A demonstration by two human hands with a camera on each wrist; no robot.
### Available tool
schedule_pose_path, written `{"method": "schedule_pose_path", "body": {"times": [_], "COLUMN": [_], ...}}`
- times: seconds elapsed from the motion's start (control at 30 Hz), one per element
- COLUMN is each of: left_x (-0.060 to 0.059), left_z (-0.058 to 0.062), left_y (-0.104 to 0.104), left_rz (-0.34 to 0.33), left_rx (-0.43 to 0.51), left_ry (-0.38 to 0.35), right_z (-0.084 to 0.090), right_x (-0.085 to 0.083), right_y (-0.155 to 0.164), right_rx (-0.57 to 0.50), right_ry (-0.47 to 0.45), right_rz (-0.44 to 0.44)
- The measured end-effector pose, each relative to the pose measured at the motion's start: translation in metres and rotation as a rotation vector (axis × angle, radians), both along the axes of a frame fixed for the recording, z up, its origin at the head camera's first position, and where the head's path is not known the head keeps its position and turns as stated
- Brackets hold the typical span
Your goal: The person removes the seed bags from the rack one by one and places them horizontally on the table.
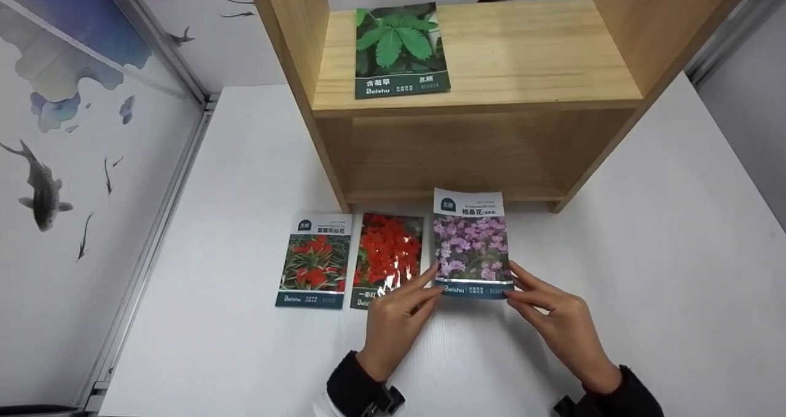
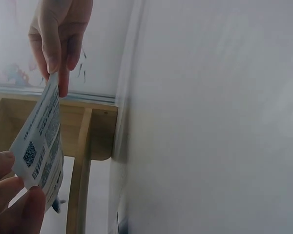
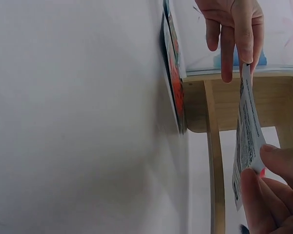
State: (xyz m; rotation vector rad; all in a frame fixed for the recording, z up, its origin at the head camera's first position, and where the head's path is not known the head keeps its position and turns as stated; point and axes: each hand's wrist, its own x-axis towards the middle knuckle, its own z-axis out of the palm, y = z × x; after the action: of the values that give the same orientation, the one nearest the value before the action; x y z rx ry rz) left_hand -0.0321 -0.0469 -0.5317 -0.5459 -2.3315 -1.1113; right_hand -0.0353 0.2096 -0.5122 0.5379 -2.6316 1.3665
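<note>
A seed packet with purple flowers (image 1: 470, 245) is held just above the white table (image 1: 645, 269), in front of the wooden shelf unit (image 1: 485, 67). My left hand (image 1: 430, 288) pinches its lower left corner and my right hand (image 1: 514, 289) pinches its lower right corner. The left wrist view shows the packet's printed back (image 2: 39, 141) between my left fingers (image 2: 14, 204) and my right hand (image 2: 56, 44) at the far corner. From the right wrist, the packet (image 3: 246, 136) is seen edge-on between my right fingers (image 3: 271, 195) and my left hand (image 3: 234, 29).
Two red-flower packets (image 1: 313, 262) (image 1: 388, 257) lie flat on the table to the left of the held one. A green-leaf packet (image 1: 399, 48) lies on the shelf's upper board. A painted wall panel (image 1: 67, 159) borders the table's left side.
</note>
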Motion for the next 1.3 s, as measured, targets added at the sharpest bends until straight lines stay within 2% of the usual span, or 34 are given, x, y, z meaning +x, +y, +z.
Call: {"method": "schedule_pose_path", "body": {"times": [0.4,0.53,0.67,0.77,0.93,1.03,1.2,1.3], "left_x": [0.002,0.004,0.004,0.004,0.002,0.001,0.000,0.001], "left_z": [-0.003,-0.003,-0.002,-0.001,0.000,-0.001,-0.002,-0.003], "left_y": [-0.001,-0.002,-0.003,-0.003,-0.002,-0.001,0.001,0.002], "left_rz": [-0.038,-0.044,-0.053,-0.051,-0.038,-0.030,-0.024,-0.009], "left_rx": [0.017,0.024,0.007,-0.008,0.006,0.004,-0.019,-0.062], "left_ry": [-0.177,-0.210,-0.208,-0.224,-0.337,-0.374,-0.391,-0.364], "right_z": [-0.005,-0.005,-0.007,-0.008,-0.012,-0.016,-0.023,-0.026], "right_x": [0.000,0.003,0.004,0.005,0.003,0.001,-0.003,-0.006], "right_y": [0.001,0.001,0.001,0.000,-0.001,-0.001,0.002,0.004], "right_rx": [0.024,0.051,0.046,0.047,0.039,0.036,0.059,0.059], "right_ry": [-0.005,0.029,0.029,0.010,-0.071,-0.102,-0.123,-0.147], "right_rz": [-0.028,-0.027,-0.026,-0.029,-0.060,-0.065,-0.053,-0.043]}}
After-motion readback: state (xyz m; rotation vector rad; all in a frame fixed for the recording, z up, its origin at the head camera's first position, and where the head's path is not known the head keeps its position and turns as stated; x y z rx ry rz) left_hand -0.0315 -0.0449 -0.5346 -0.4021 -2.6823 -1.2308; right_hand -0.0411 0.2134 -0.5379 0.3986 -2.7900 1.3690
